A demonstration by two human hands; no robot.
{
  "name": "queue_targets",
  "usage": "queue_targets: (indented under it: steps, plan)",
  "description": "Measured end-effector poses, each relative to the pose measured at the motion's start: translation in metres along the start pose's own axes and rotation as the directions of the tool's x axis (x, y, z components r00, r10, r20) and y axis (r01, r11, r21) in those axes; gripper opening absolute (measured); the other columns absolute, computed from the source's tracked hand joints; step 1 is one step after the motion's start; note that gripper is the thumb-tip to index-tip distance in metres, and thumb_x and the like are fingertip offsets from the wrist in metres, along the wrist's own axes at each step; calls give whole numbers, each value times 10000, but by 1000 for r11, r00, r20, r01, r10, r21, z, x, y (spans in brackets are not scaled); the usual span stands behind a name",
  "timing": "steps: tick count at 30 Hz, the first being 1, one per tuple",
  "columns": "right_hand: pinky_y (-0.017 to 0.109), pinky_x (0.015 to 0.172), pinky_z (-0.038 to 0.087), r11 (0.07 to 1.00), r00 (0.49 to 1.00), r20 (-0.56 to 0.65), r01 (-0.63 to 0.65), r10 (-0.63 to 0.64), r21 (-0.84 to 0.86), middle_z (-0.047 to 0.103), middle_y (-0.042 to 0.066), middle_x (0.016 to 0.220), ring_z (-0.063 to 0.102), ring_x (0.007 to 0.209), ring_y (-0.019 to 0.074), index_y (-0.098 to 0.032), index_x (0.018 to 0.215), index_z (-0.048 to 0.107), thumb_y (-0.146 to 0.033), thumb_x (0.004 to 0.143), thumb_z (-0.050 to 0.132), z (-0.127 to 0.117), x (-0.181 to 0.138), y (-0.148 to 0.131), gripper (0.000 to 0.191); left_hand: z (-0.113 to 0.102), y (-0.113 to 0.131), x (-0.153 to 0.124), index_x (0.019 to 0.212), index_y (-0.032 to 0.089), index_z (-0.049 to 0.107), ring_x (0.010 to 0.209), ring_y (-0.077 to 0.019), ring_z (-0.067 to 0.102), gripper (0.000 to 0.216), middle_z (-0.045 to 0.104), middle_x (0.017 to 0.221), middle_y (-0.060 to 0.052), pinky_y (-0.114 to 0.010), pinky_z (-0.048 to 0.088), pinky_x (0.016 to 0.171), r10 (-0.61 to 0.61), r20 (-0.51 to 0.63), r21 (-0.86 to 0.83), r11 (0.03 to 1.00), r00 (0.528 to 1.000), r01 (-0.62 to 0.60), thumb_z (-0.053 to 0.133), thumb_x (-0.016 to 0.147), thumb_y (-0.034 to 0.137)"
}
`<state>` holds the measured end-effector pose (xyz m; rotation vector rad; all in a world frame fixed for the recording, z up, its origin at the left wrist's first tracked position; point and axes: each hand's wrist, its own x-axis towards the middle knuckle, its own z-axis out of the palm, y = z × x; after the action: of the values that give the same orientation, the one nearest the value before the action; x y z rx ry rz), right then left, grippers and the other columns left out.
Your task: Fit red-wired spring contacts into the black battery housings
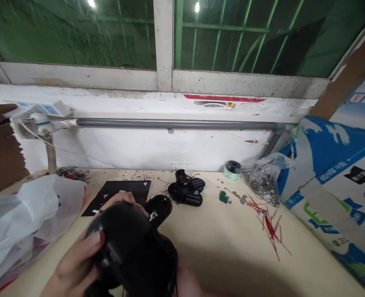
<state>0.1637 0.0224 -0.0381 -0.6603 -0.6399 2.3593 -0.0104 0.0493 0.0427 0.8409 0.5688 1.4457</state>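
My left hand [77,264] is closed around a glossy black plastic housing [123,235], its thumb lying on the rounded shell and other fingers behind the top. From the housing's upper right juts an oval, hollow black piece [160,209] with a small whitish metal part inside. Lower down, my right hand [189,278] is against the housing's right side, its fingers hidden. Beyond the hands, several similar black plastic parts [187,189] with thin wires are piled on the table [219,247]. A black flat sheet [114,189] lies behind the left hand, with small metal bits on it.
On the right are red wires [270,227], a green piece [223,196], a tape roll or spool [232,170] and a clear bag of small metal parts [264,177]. A printed blue-and-white box [333,177] borders that side. White plastic bags [30,227] cover the left.
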Motion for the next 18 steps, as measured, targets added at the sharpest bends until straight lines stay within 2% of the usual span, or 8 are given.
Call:
queue_targets:
  steps: [3, 5, 6, 8, 9, 12, 14, 18]
  plan:
    - [596, 695, 576, 995, 998, -9, -56, 57, 83, 688, 81, 956, 717, 875, 353, -270, 1043, 669, -806, 822, 316, 10, 18, -2, 679, 2, 7, 19, 1152, 220, 630, 873, -354, 730, 625, 712, 1079, -145, -430, 624, 730, -100, 63, 46, 994, 993, 98, 860, 589, 367]
    - [587, 707, 576, 985, 995, -54, -80, 89, 152, 674, 80, 982, 715, 902, 337, -256, 1019, 653, -847, 809, 182, 17, 32, 4, 784, 5, 4, 33, 1129, 212, 631, 827, -336, 732, 605, 727, 982, -114, -447, 625, 741, -15, -18, 1, 1000, 1000, 15, 844, 595, 400]
    - [586, 682, 573, 961, 977, -177, -72, 123, 268, 667, 72, 950, 713, 866, 331, -249, 960, 648, -876, 777, 167, 20, 38, 8, 811, 6, 0, 38, 1113, 210, 635, 818, -325, 732, 580, 729, 926, -96, -447, 626, 753, 29, -94, -31, 999, 995, -32, 824, 612, 432]
    - [528, 641, 580, 935, 923, -377, 65, 76, 350, 682, 78, 966, 707, 813, 298, -253, 986, 643, -865, 797, 163, 22, 45, 14, 800, 7, -11, 45, 1100, 210, 637, 820, -318, 732, 564, 732, 884, -81, -443, 628, 758, 33, -168, -65, 997, 985, -45, 812, 613, 435]
    - [520, 617, 574, 936, 919, -378, 28, 115, 352, 691, 108, 963, 700, 788, 303, -230, 987, 649, -866, 797, 146, 21, 46, 14, 833, 7, -17, 46, 1102, 214, 638, 820, -313, 732, 562, 737, 902, -81, -439, 630, 752, 14, -169, -80, 996, 985, -28, 813, 614, 431]
    - [423, 559, 554, 952, 977, -150, -103, 151, 290, 701, 147, 917, 693, 728, 285, -164, 1030, 667, -778, 878, 217, 12, 41, 2, 775, 3, -31, 45, 1121, 220, 647, 816, -307, 732, 605, 745, 1007, -98, -439, 634, 728, -38, -131, -132, 991, 991, 21, 836, 593, 450]
    - [337, 579, 546, 956, 976, -149, -110, 155, 273, 688, 139, 818, 697, 678, 236, -115, 965, 669, -680, 940, 237, 4, 35, -9, 712, 0, -36, 44, 1123, 221, 663, 811, -309, 731, 634, 746, 1015, -100, -444, 636, 732, -18, -142, -148, 989, 990, -3, 843, 576, 484]
    - [379, 683, 582, 961, 974, -158, -119, 162, 250, 674, 186, 777, 731, 729, 273, -61, 924, 642, -687, 944, 223, -7, 33, -22, 754, -2, -38, 46, 1102, 221, 696, 882, -319, 724, 586, 753, 1000, -90, -450, 638, 767, 88, -261, -106, 987, 961, -119, 806, 612, 523]
